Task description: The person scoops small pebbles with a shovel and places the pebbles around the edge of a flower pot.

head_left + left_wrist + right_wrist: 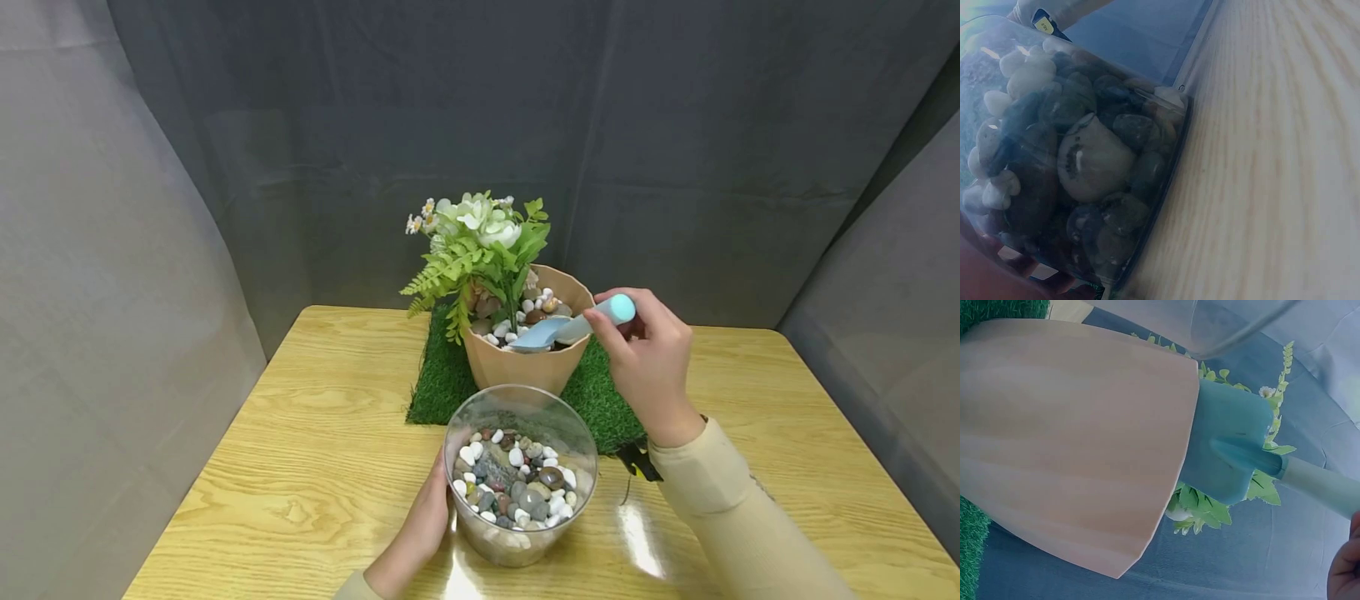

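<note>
My right hand (651, 358) grips the handle of a small blue trowel (542, 333), whose blade tips down over the near rim of a tan plant pot (517, 367). In the right wrist view the trowel's blade (1229, 437) passes behind the pot's rim. White flowers and green leaves (480, 242) rise from the pot among pebbles (536, 317). My left hand (423, 517) holds the left side of a clear round container (521, 542) with mixed white, grey and brown pebbles (517, 483). Its fingers show low against the wall in the left wrist view.
The pot stands on a square of artificial grass (442, 383) on a wooden table (300, 467). Dark cloth (375, 150) hangs behind, and grey cloth (97, 292) stands on either side. The clear container sits just in front of the pot.
</note>
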Action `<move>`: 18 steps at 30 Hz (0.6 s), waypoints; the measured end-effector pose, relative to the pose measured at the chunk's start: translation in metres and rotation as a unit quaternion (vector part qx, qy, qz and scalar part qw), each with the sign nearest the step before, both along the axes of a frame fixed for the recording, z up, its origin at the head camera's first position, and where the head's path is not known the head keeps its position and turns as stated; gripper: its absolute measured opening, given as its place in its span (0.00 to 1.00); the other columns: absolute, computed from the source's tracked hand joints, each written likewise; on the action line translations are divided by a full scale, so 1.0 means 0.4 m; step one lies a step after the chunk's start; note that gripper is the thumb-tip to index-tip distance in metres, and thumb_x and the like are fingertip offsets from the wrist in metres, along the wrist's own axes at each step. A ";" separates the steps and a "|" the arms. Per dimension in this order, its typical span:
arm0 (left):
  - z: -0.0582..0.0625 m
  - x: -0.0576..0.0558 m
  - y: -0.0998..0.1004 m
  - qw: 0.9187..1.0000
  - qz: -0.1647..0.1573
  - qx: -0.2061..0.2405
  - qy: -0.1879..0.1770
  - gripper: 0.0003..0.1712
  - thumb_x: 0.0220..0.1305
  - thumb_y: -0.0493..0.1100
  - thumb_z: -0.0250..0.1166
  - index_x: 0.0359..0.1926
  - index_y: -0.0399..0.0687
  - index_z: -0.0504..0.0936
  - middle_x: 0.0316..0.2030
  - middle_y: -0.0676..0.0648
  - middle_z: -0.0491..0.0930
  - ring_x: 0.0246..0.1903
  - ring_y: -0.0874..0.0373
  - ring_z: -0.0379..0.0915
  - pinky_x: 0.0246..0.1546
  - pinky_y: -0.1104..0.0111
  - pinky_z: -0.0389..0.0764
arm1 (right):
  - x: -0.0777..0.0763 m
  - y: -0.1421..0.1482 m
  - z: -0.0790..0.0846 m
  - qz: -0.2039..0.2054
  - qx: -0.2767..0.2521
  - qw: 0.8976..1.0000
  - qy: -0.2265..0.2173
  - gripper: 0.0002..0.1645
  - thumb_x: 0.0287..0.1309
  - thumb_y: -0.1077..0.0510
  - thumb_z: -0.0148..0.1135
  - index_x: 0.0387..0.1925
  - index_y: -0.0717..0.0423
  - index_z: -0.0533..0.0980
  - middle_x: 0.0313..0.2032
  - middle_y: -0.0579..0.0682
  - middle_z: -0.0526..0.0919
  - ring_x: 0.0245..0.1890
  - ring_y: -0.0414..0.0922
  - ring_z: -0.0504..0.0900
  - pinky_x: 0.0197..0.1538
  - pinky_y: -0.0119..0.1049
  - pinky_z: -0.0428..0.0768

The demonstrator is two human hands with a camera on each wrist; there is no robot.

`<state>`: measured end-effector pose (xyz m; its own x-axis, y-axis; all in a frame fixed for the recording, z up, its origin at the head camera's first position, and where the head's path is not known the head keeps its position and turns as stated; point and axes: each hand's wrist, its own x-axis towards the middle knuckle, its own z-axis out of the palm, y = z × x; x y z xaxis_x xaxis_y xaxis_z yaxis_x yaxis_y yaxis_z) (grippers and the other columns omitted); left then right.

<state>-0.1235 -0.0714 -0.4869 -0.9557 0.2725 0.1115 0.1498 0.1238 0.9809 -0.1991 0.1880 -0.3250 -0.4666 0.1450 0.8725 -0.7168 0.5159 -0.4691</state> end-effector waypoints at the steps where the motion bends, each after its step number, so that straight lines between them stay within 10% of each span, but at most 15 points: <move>1: 0.000 0.000 0.000 1.000 0.001 0.001 -0.001 0.35 0.85 0.50 0.19 0.79 0.46 0.59 0.78 0.41 0.60 0.80 0.43 0.49 0.79 0.43 0.44 | 0.002 0.000 0.001 0.001 -0.007 1.000 0.003 0.39 0.61 0.30 0.65 0.36 0.66 0.84 0.26 0.40 0.80 0.21 0.27 0.66 0.26 0.20 0.63; 6: 0.003 0.002 0.003 1.000 0.007 0.001 -0.005 0.35 0.85 0.51 0.20 0.79 0.46 0.59 0.79 0.42 0.60 0.80 0.42 0.47 0.79 0.42 0.42 | 0.015 0.004 0.006 0.010 -0.044 0.999 0.019 0.40 0.61 0.31 0.66 0.37 0.69 0.83 0.30 0.28 0.79 0.20 0.27 0.66 0.24 0.19 0.62; 18: 0.008 0.003 0.003 1.000 0.009 0.002 -0.003 0.34 0.85 0.49 0.20 0.79 0.43 0.59 0.79 0.40 0.59 0.80 0.40 0.46 0.79 0.41 0.41 | 0.076 0.029 0.019 0.064 -0.155 0.986 0.011 0.33 0.66 0.46 0.70 0.36 0.79 0.78 0.20 0.37 0.75 0.14 0.32 0.65 0.20 0.24 0.62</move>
<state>-0.1224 -0.0703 -0.4839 -0.9612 0.2544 0.1064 0.1412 0.1227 0.9823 -0.1688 0.1997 -0.3174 -0.4798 0.3476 0.8056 -0.7789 0.2540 -0.5734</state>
